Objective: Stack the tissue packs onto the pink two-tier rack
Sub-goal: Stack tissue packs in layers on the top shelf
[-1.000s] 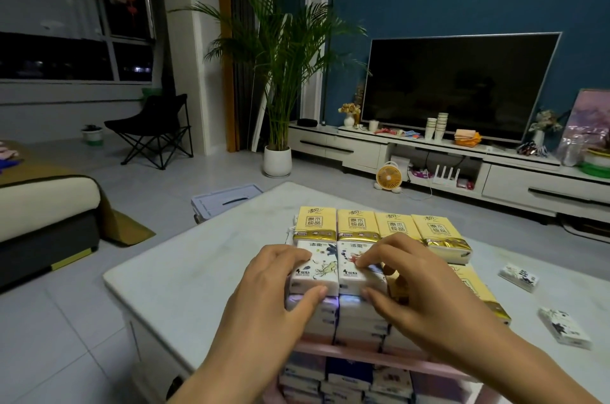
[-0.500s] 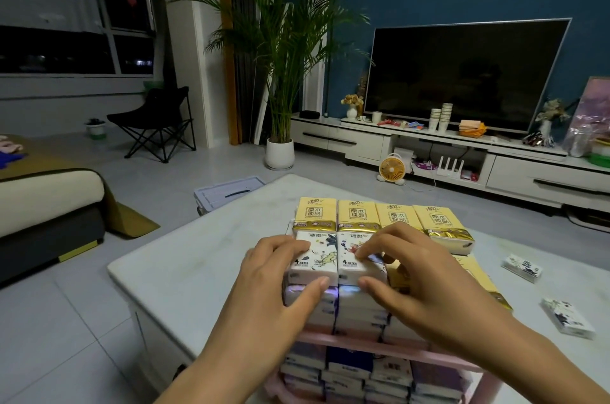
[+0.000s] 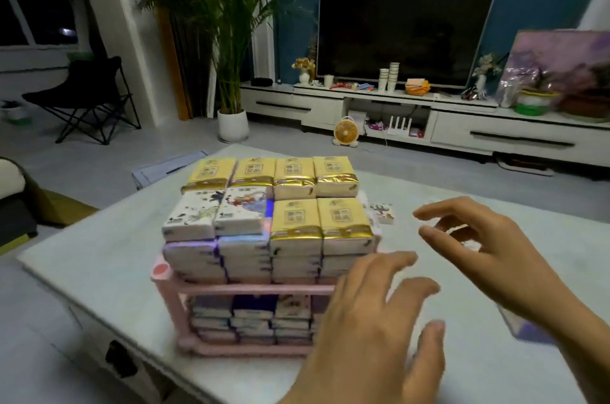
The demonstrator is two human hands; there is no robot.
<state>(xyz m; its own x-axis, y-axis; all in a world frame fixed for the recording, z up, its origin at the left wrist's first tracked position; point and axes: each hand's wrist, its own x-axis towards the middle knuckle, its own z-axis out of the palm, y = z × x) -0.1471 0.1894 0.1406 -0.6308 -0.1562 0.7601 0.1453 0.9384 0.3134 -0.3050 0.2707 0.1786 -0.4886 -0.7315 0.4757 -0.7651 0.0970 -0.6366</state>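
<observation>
On the white coffee table [image 3: 99,255], tissue packs [image 3: 293,202] are piled high on the pink two-tier rack [image 3: 251,288], and the top layer could be knocked off by the left hand [image 3: 379,321] or right hand [image 3: 488,245], both spread empty at its right.

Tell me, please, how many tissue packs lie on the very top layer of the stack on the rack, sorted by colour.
Yellow-gold packs: 6
White patterned packs: 2
Total: 8
</observation>
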